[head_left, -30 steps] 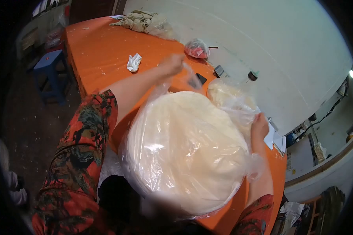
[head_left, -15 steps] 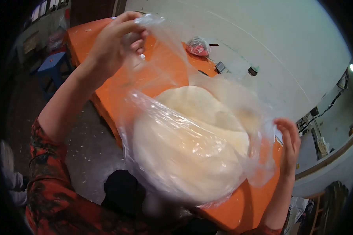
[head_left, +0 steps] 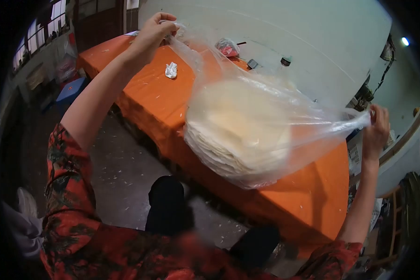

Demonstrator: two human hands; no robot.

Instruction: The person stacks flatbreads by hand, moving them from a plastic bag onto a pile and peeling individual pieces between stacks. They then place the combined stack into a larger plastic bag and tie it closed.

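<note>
A large clear plastic bag (head_left: 312,122) is stretched wide between my two hands. Inside it rests a thick stack of round, pale, thin sheets (head_left: 238,128), their layered edges showing on the near side. My left hand (head_left: 155,31) is raised at the upper left, its fingers pinched on one corner of the bag's mouth. Out at the far right, my right hand (head_left: 379,125) grips the opposite corner, pulling the plastic into a taut twist. The stack sits on the orange-covered table, blurred in part through the plastic.
An orange cloth covers the long table (head_left: 140,107). Crumpled white tissue (head_left: 171,70) lies on it near my left forearm. By the wall are a bag with red contents (head_left: 227,47), a small dark box (head_left: 252,64) and a dark-lidded jar (head_left: 285,61). A blue stool (head_left: 71,89) stands left.
The bag with its stack has moved away from my body onto the table. My right hand has gone outward and up, drawing the bag's mouth taut; my view has shifted too.
</note>
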